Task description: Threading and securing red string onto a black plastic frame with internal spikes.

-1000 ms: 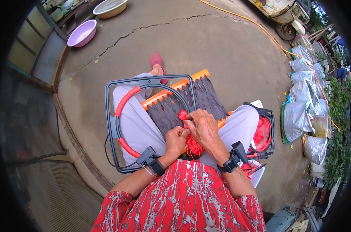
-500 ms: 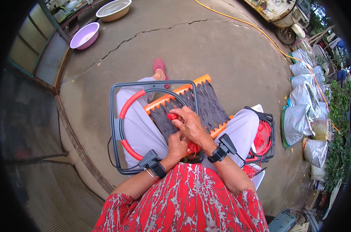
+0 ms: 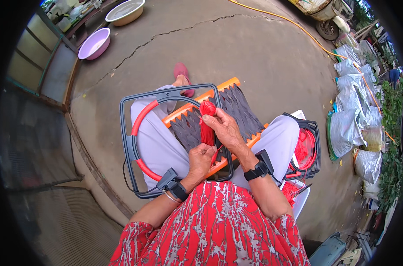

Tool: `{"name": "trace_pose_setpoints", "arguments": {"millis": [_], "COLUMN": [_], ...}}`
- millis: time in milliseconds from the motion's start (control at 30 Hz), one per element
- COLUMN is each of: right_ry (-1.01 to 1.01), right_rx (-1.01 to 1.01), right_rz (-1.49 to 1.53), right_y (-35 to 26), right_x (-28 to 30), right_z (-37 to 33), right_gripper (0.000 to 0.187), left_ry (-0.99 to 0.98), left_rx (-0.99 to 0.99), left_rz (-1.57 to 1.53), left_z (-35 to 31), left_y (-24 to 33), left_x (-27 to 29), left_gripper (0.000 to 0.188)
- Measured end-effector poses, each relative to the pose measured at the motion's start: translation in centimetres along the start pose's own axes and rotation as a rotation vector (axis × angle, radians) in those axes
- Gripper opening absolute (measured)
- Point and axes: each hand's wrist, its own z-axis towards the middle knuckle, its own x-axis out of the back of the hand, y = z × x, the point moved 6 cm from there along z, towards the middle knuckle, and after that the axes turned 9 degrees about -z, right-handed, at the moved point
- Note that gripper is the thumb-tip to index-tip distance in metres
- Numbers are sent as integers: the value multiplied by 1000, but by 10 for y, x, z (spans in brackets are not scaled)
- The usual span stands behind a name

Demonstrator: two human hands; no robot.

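A dark grey square plastic frame with a round inner ring lies across my lap. Red wrapping covers stretches of the ring. Over the frame's right side stands a bundle of red cord, its upper end rounded like a knot. My right hand has thumb and fingers closed on the bundle near that end. Below it, my left hand pinches the bundle's lower part, where a red strand runs toward the right. The left fingertips are partly hidden. Both wrists wear black straps with small boxes.
Between my legs is an orange-barred rack with dark woven straps. To the right, similar frames with red cord rest by a white container. Silvery sacks line the far right; a purple basin sits far left.
My right hand has moved up and slightly right, raising the red bundle, which now shows at full length. The hands have parted; the left stays low near the frame.
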Motion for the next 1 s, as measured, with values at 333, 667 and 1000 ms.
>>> {"name": "trace_pose_setpoints", "arguments": {"millis": [333,667,1000], "right_ry": [167,403,436], "right_rx": [41,-262,-288], "right_rz": [559,-134,-315], "right_y": [-81,-17,-27], "right_x": [122,166,159], "right_z": [-123,-176,-167], "right_gripper": [35,26,23], "left_ry": [71,-35,-80], "left_rx": [235,307,347], "left_rz": [-38,-193,-163], "left_z": [-5,-10,-11], "left_y": [16,26,24], "left_x": [2,-14,-11], "left_gripper": [19,20,17]}}
